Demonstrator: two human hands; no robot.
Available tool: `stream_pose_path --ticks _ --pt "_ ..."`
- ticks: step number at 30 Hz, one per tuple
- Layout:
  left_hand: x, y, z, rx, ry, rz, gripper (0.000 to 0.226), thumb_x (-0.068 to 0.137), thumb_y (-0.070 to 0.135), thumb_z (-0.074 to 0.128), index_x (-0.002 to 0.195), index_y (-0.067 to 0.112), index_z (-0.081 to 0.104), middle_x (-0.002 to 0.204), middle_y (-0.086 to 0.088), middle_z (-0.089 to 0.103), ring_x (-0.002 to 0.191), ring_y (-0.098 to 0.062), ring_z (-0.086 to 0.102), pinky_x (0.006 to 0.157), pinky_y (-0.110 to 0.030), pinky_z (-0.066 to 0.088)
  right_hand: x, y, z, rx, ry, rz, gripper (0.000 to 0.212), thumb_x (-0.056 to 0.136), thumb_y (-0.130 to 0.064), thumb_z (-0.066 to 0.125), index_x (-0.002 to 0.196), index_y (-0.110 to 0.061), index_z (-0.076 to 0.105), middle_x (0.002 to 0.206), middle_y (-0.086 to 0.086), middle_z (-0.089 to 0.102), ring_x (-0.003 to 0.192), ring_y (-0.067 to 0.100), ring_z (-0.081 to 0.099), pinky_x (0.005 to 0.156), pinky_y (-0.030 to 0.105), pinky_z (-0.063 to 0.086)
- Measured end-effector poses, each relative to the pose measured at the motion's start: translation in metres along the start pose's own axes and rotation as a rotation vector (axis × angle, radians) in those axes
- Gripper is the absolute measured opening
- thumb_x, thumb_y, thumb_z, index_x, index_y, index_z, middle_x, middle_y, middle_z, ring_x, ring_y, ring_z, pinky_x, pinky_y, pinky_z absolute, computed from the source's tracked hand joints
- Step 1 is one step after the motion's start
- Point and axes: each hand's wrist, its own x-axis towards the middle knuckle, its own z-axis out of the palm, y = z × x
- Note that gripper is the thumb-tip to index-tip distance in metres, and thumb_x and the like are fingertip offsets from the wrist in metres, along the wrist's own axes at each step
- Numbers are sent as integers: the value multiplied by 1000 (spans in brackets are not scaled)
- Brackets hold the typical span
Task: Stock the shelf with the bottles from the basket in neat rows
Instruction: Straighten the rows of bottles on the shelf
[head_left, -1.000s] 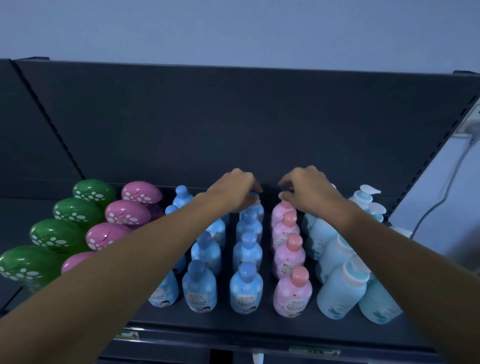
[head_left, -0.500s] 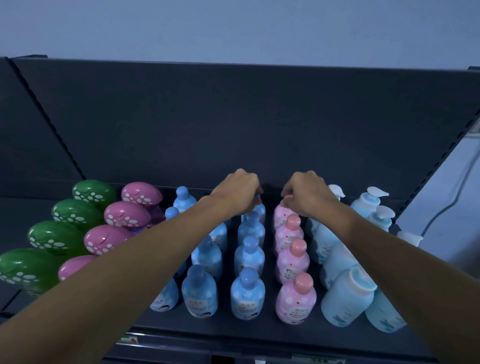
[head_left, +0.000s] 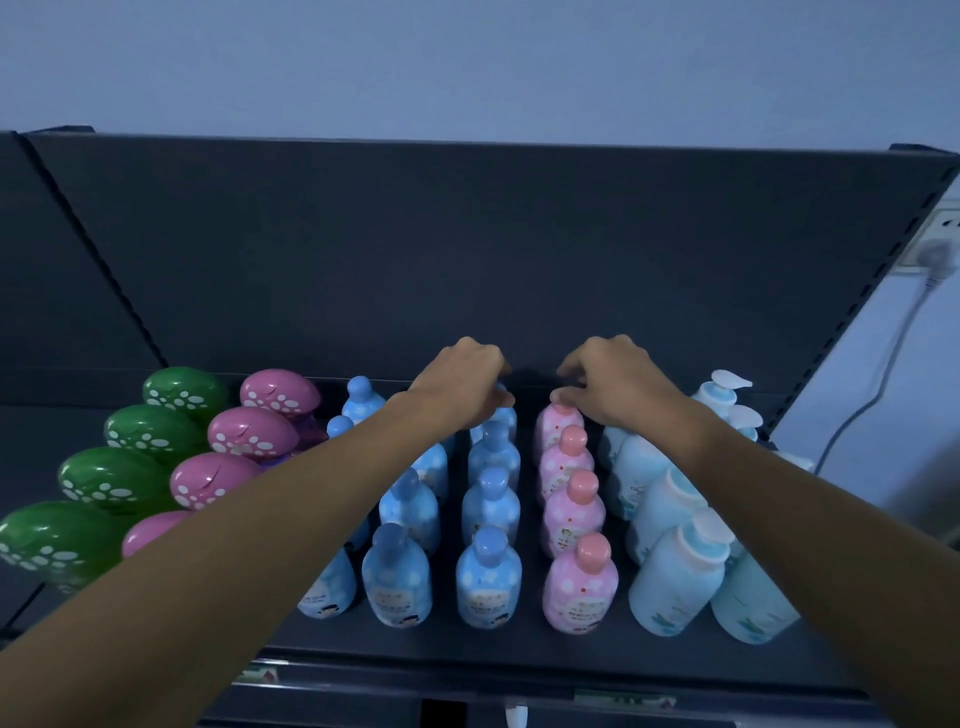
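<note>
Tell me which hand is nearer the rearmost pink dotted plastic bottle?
Right. The right hand touches the cap of the rearmost pink dotted plastic bottle; the left hand grips a blue plastic bottle one row leftward.

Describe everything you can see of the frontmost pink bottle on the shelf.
The frontmost pink bottle looks like glossy plastic: a rounded pink body with white dots, a rounded salmon cap and a printed label low on its front. It stands upright at the head of the pink row, near the front edge of the shelf, the only thing seen touching it.
</note>
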Motion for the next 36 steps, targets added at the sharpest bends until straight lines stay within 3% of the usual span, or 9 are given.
stream_pose_path --ticks 6,10,13,16,21,24,28,33,36 --pt "-29 28 -14 5 79 56 21 94 28 62 102 10 68 102 -12 67 95 -37 64 83 -46 57 -48 10 -36 -49 109 -51 21 82 -36 77 100 -26 76 90 -4 69 92 22 65 82 33 54" --pt "-64 62 -21 -30 80 167 17 92 25 56 86 11 60 91 -9 66 87 -37 63 76 -44 56 -98 19 -58 -111 107 -57 17 81 -36 77 96 -29 76 91 -10 72 90 15 67 79 31 53" --pt "-90 88 -16 -16 59 259 21 91 26 56 100 13 70 92 -5 69 89 -33 64 74 -42 54 -131 31 -71 -128 94 -17 17 80 -37 79 95 -31 76 82 -17 67 87 11 68 79 31 55" --pt "-109 113 -10 -40 102 323 24 93 28 57 108 14 70 92 -4 69 93 -31 63 69 -33 40 -156 48 -81 -158 114 -6 17 79 -38 79 94 -31 76 76 -21 61 80 7 65 73 28 51" --pt "-118 154 5 -48 81 315 38 94 44 61 126 24 67 106 7 74 107 -19 63 106 -44 39 -182 96 -97 -158 78 16 22 80 -41 78 99 -30 75 81 -19 65 82 8 64 74 30 53" --pt "-116 167 17 33 57 264 45 92 52 59 129 27 63 106 9 74 108 -18 60 112 -51 30 -187 114 -93 -125 49 7 26 81 -43 77 103 -29 74 87 -16 69 83 7 65 75 28 53" --pt "-116 180 30 25 59 205 46 90 48 64 128 23 65 102 6 74 110 -23 50 104 -50 37 -189 130 -84 -61 -28 -31 33 80 -49 76 107 -30 72 87 -16 69 83 3 65 79 30 56" --pt "-113 184 37 -22 96 163 50 88 47 70 128 18 65 103 0 72 113 -24 52 83 -35 42 -187 136 -67 -48 -51 -56 34 78 -47 76 107 -29 72 86 -15 66 83 7 63 77 32 55" --pt "-113 187 40 -85 52 108 52 88 46 72 130 17 64 103 -5 71 106 -23 60 86 -39 54 -185 138 -59 -69 -65 -38 35 77 -45 76 108 -29 70 97 -5 66 88 17 64 80 37 57"
